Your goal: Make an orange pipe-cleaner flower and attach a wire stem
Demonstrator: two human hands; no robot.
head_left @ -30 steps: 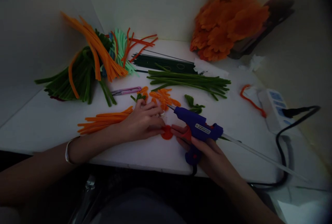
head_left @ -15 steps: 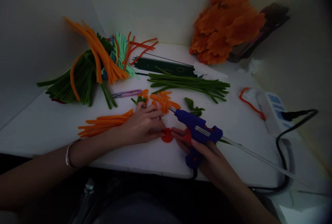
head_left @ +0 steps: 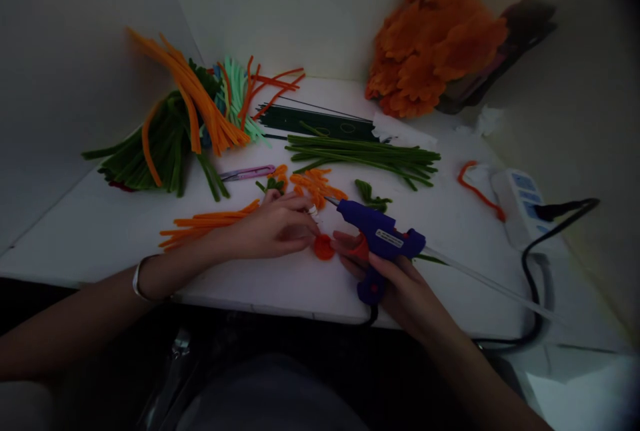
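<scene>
A small round red-orange disc [head_left: 324,247] is at the centre, between my two hands. My left hand [head_left: 280,226] has its fingers bent, with thumb and fingertips pinching at the disc's left edge. My right hand [head_left: 395,284] is wrapped round the grip of a blue hot glue gun [head_left: 383,228]. Its fingertips reach past the red trigger to the disc's right edge. The nozzle points left, above the disc, and a clear glue stick [head_left: 480,274] sticks out of the back. Behind the nozzle lie bent orange pipe cleaner pieces [head_left: 319,184].
Green pipe cleaners [head_left: 365,153] lie behind, near dark green stems [head_left: 315,122]. Pink-handled scissors [head_left: 253,172] and orange pipe cleaners [head_left: 200,226] are left. A large bundle [head_left: 170,138] stands back left. Orange flowers [head_left: 430,44] and a power strip [head_left: 525,201] are right.
The view has shifted slightly, so the table sits a little higher. Both hands, the disc and the glue gun keep nearly the same places relative to one another.
</scene>
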